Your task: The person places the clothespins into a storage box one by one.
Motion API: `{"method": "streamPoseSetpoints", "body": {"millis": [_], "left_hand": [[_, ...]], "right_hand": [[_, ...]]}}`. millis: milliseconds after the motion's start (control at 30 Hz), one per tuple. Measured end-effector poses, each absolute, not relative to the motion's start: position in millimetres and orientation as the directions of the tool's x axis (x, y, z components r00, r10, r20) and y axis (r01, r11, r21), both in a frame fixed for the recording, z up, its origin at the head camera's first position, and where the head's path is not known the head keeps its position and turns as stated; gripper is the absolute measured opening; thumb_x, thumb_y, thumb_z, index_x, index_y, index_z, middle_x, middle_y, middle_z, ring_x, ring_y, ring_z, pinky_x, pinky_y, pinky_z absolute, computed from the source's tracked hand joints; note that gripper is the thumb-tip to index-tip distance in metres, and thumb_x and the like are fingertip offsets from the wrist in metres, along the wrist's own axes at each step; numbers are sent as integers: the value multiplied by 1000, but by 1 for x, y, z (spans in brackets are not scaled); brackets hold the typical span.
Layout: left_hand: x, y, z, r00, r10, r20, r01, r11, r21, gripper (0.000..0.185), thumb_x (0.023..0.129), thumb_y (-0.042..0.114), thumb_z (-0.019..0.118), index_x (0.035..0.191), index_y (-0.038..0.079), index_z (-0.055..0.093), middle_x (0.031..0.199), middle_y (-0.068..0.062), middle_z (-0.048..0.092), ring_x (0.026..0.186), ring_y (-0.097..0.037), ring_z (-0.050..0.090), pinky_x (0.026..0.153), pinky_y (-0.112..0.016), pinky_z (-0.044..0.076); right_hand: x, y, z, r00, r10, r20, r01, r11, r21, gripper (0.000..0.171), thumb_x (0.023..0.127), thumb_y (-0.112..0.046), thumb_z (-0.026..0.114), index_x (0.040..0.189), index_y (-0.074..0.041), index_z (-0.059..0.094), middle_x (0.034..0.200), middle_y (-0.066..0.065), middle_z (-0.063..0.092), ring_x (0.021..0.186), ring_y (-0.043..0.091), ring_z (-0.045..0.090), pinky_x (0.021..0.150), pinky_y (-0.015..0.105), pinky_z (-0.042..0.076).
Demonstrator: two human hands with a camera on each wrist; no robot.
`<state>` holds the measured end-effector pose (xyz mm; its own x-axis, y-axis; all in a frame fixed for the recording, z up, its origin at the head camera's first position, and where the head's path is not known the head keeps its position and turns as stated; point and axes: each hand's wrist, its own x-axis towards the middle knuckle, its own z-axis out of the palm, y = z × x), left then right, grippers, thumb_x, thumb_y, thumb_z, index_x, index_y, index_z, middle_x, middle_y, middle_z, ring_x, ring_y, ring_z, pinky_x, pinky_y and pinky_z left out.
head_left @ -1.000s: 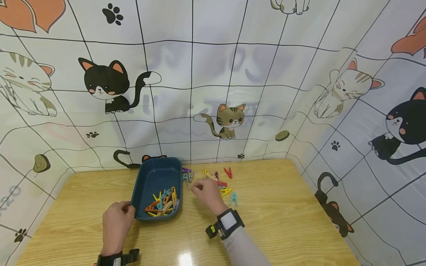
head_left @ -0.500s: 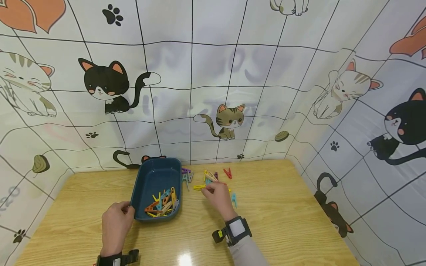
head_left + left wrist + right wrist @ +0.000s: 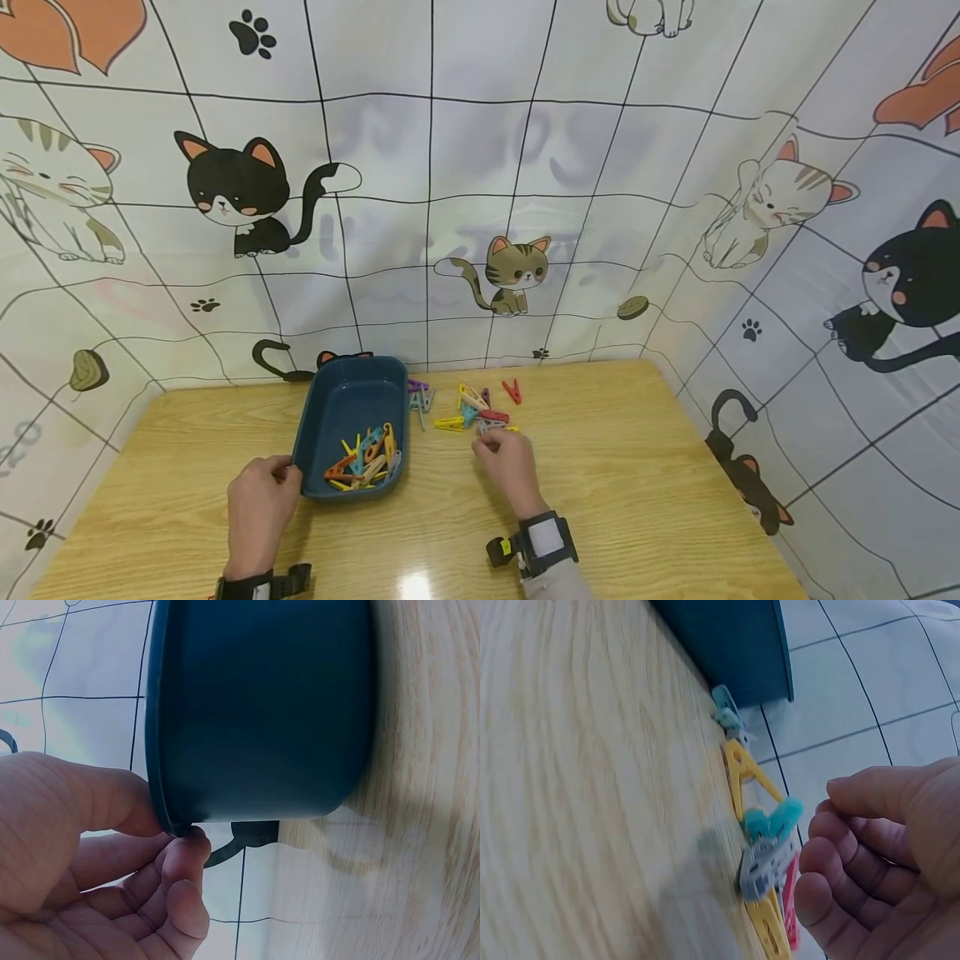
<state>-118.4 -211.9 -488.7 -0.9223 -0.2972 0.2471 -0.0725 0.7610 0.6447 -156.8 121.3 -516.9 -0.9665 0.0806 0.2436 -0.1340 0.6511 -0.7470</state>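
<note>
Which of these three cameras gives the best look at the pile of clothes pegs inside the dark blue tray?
The head view: it looks down into the dark blue plastic tray, showing the pile of coloured plastic clothes pegs at its near end. The left wrist view shows only the tray's outer wall, and the right wrist view only one corner, so neither shows those pegs.

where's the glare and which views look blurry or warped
Head view: a white glare spot on the wooden table near the bottom edge, and the grid lines of the cat-print backdrop bow like fisheye. Left wrist view: the blue tray fills the frame, soft and dim. Right wrist view: the clothespins and right hand are slightly blurred.
</note>
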Motion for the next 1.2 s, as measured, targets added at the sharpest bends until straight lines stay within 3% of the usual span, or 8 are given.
{"method": "streamPoseSetpoints", "body": {"millis": [267,1200], "left_hand": [[-118,-212,-488,-922,-294,252,-69,766,639,23,86,0,60,96,-14,75,74,-17,65,63,-29,61,55,-40,46],[-118,-212,-490,-911,-287,298,-40,778,627,21,84,-1,61,94,-13,75,73,-17,66,63,-30,62,55,-42,47]], "right_hand": [[-147,140,-519,-969,147,198,-45,683,-729,5,87,-10,78,86,-5,80,78,2,72,71,11,61,61,25,48],[-141,187,-524,-958,242,156,88,762,-642,6,89,-9,77,83,-5,77,77,3,70,69,14,60,62,32,50]]}}
